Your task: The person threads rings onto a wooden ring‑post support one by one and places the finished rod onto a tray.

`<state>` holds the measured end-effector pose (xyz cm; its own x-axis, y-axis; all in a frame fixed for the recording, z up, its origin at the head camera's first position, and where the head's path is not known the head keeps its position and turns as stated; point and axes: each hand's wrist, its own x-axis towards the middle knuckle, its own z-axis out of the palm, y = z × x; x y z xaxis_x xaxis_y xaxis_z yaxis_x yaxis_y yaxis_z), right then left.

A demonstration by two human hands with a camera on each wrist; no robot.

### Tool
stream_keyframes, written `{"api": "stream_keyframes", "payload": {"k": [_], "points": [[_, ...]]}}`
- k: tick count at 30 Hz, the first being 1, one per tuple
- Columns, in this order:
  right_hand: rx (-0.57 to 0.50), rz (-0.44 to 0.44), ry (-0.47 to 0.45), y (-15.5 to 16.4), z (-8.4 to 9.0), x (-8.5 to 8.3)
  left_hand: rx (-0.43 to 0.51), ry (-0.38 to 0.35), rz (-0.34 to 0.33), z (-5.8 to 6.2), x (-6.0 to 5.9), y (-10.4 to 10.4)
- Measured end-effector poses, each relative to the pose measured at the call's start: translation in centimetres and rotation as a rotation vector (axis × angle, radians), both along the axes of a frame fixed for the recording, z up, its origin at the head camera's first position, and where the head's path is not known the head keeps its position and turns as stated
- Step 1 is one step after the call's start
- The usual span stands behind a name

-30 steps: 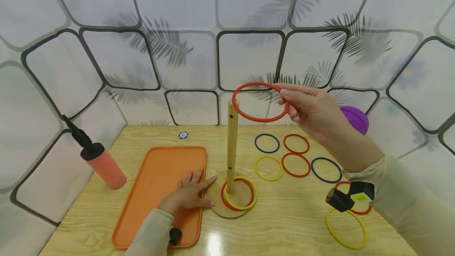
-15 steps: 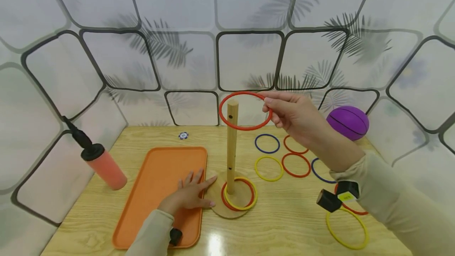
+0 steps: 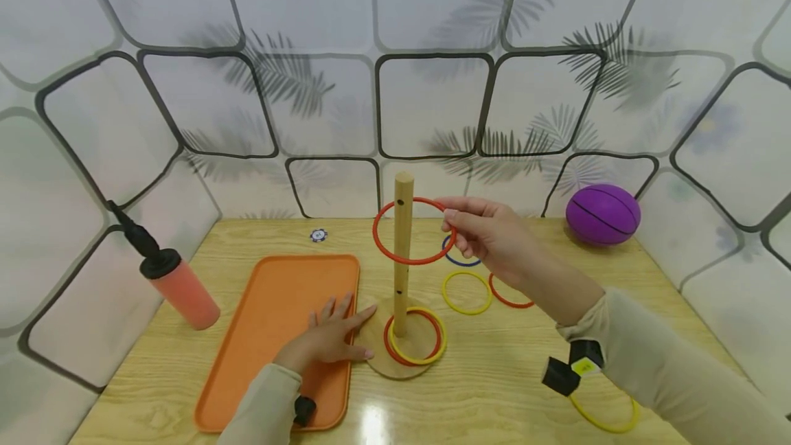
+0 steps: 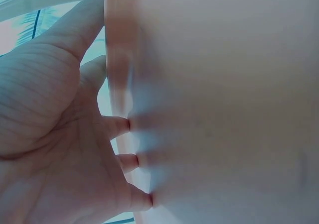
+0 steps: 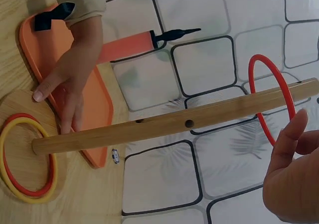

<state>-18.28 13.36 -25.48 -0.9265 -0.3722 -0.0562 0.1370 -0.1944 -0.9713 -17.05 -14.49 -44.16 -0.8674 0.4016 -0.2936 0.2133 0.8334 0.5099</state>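
My right hand (image 3: 507,242) pinches a red ring (image 3: 415,263) between thumb and fingers. The ring encircles the upper part of an upright wooden post (image 3: 402,280), with the post's top standing above it; the right wrist view shows the post passing through the red ring (image 5: 251,77) too. Around the post's foot, a yellow ring (image 3: 445,336) overlaps another red ring (image 3: 387,340) on the round wooden base (image 3: 402,371). My left hand (image 3: 327,343) lies with fingers spread, its thumb and index finger at the base and the others over the orange tray (image 3: 284,280).
Right of the post lie several loose rings, among them a yellow ring (image 3: 443,292) and another yellow ring (image 3: 637,414) near the front; my right arm hides some. A purple ball (image 3: 603,215) sits back right. A pink hand pump (image 3: 185,294) and poker chip (image 3: 318,235) are left.
My right hand has brought the red ring leftward over the post's top and then lowered it around the post. The left hand has stayed in place.
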Motion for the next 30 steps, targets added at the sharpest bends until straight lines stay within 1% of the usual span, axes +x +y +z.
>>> {"api": "stream_keyframes", "payload": {"k": [8,15,20,27,30], "points": [[-0.014,0.014,-0.061,-0.5,-3.9,0.2,0.0,-0.003,0.0,0.0,0.0,0.0],[-0.011,0.015,-0.107,-0.3,-6.3,0.4,0.004,-0.009,-0.001,0.2,0.0,0.1],[0.006,0.001,-0.153,-0.1,-8.4,0.5,-0.002,0.005,-0.002,0.1,0.0,0.0],[0.015,-0.003,-0.208,0.5,-12.0,0.5,-0.003,0.008,-0.002,0.1,0.0,-0.1],[0.02,0.002,-0.209,0.6,-13.3,0.5,0.0,0.006,-0.005,0.1,0.0,0.0]]}}
